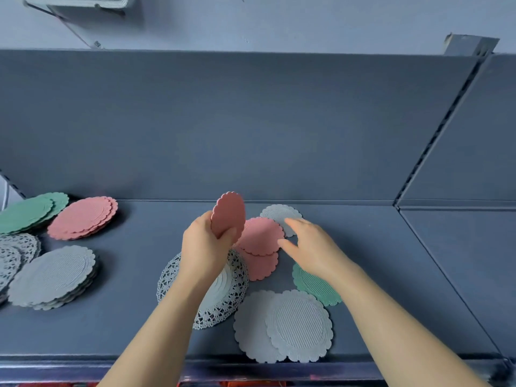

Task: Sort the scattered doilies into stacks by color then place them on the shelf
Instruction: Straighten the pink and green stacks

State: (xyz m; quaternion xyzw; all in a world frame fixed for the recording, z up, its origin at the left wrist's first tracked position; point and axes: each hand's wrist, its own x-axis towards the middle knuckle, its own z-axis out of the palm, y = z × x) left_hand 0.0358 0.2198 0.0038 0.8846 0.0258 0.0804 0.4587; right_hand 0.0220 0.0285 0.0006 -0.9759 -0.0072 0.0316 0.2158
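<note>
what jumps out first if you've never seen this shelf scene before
The left hand holds a pink doily upright over the middle of the shelf, while the open right hand reaches toward two more pink doilies lying flat beside it. At far left sit sorted piles: a green stack, a pink stack and a grey stack.

pink doilies, green doily, grey shelf
</note>
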